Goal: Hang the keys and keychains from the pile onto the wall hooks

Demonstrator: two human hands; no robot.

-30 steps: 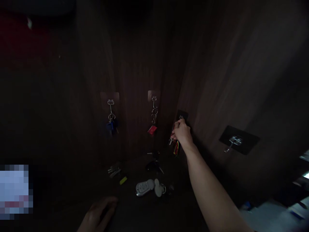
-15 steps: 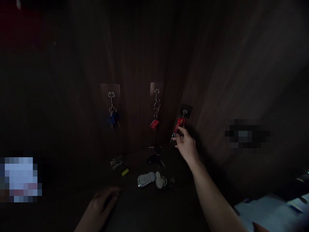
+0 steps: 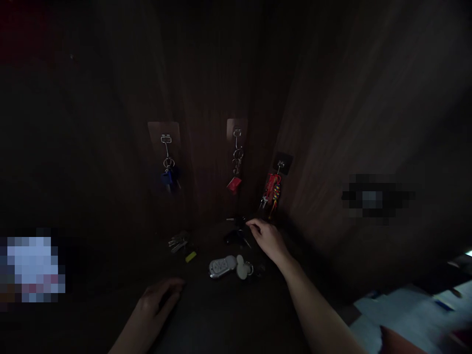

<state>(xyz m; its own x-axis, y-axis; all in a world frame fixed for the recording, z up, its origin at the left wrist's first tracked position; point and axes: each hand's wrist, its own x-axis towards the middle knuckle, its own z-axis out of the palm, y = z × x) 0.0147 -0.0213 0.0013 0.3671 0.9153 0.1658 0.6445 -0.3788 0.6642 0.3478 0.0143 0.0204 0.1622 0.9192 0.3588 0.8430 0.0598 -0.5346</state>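
The right hand [image 3: 268,240] reached down with its fingertips just beside the black-headed keys [image 3: 233,237], which lay to its left; whether it gripped any, I could not tell. The left hand [image 3: 157,301] rested near the grey remote [image 3: 221,267], thumb and fingers parted.

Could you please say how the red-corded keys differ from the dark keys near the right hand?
The red-corded keys hang from a hook; the dark keys lie on the surface. The red-corded keys look bright; the dark keys mostly black. Both show metal parts.
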